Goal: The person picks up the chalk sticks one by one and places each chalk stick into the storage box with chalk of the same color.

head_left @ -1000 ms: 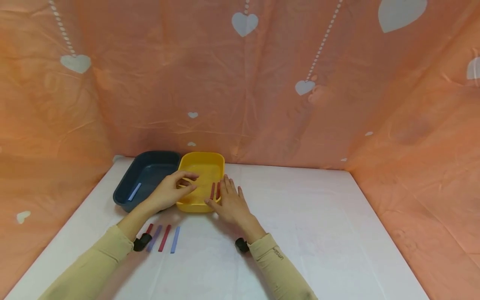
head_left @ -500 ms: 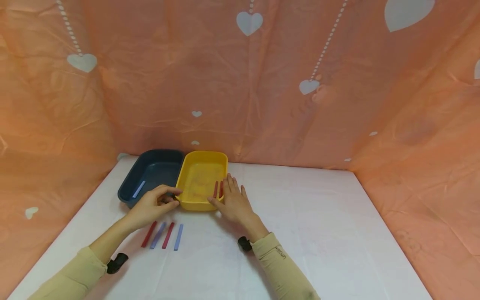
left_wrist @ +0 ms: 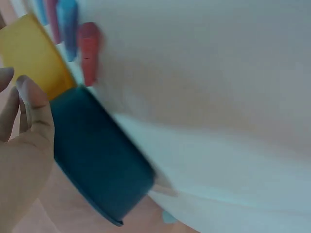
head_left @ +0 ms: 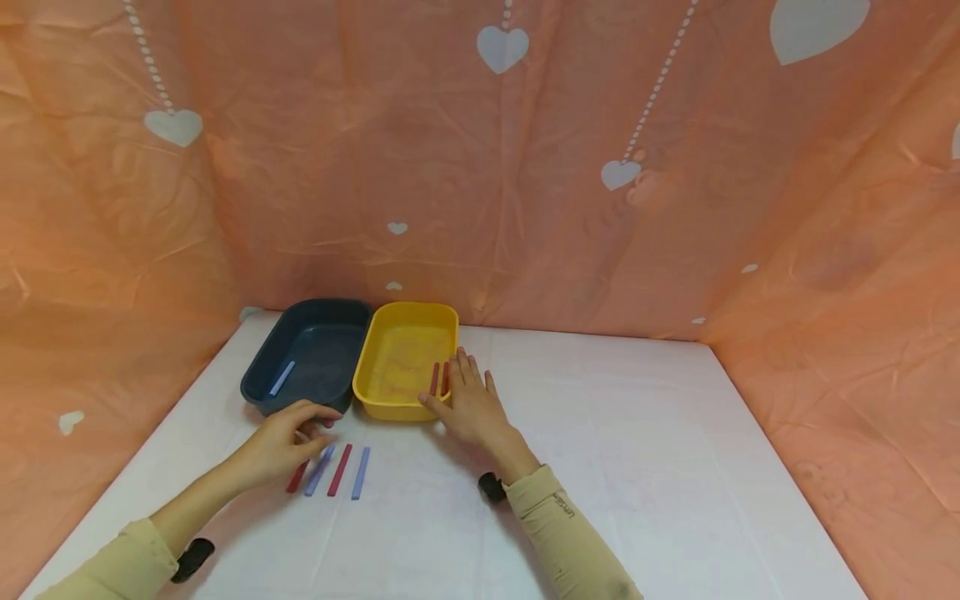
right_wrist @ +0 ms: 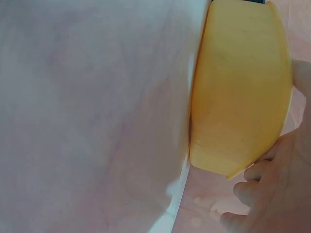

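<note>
Above the left end of a row of sticks, my left hand (head_left: 277, 443) hovers with loosely bent fingers and nothing visible in them. It partly covers a red stick (head_left: 297, 477); beside that lie a blue stick (head_left: 320, 472), another red stick (head_left: 340, 470) and a second blue stick (head_left: 360, 473). My right hand (head_left: 477, 413) rests against the right side of a yellow tray (head_left: 393, 412), fingers straight and thumb at the front rim. The right wrist view shows its fingers (right_wrist: 260, 170) at the rim. Two red sticks (head_left: 434, 379) lie inside that tray.
A dark blue tray (head_left: 257, 354) stands against the left side of the yellow one, with one blue stick (head_left: 282, 377) in it. The white tabletop (head_left: 600, 467) runs back to an orange curtain (head_left: 555, 242) with white hearts, which also closes both sides.
My left hand has moved from over the yellow tray toward the lower left, to above the row of sticks. My right hand has stayed at the yellow tray. The view has shifted slightly.
</note>
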The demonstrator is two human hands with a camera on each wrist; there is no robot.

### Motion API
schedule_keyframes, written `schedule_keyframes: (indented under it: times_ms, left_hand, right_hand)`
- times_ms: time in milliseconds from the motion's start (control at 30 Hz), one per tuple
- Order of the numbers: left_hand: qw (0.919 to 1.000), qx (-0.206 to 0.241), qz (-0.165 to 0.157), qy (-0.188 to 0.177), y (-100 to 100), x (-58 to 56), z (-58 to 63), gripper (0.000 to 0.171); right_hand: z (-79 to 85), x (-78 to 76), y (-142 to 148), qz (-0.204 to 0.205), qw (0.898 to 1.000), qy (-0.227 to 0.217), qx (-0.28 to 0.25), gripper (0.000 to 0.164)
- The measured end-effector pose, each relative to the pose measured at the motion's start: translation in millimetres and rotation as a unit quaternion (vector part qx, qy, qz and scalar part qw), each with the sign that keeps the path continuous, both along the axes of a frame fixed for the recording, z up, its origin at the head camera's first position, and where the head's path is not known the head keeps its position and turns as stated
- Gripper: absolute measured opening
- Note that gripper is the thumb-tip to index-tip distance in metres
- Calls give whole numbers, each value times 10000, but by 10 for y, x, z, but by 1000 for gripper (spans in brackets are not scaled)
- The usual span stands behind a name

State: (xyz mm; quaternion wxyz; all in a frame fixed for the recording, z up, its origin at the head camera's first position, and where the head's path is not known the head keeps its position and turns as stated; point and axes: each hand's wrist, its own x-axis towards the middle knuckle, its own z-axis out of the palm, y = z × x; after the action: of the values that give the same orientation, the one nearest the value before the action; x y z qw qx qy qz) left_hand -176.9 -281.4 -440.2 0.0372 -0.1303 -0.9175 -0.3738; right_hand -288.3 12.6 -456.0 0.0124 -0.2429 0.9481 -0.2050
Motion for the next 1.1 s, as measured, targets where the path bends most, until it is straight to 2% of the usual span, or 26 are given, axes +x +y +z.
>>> schedule_keyframes:
  times_ms: [267,467,633,833,1100]
  left_hand:
    - [9978,-584,187,-238,-74,41,-109,29]
    - [9950,-941,292,-160,-111,51,-167,27]
    - [9943,-993,285,-259,-141,45,-177,25]
    - [9940,-1040,299,-183,-171,52,-205,23]
    - [9926,-1066,412,-413,-182,62,-167,18]
  right_hand:
    - [6,-4,-6,7,10000,-37,-32,94]
    - [5,-9,-10,7,10000,-60,-42,94]
    - [15,-12,-7,1,10000,-67,-53,94]
    - [17,3,-4,3,9999,-115,-87,94]
    - [21,5,1,4,9999,-72,-70,95]
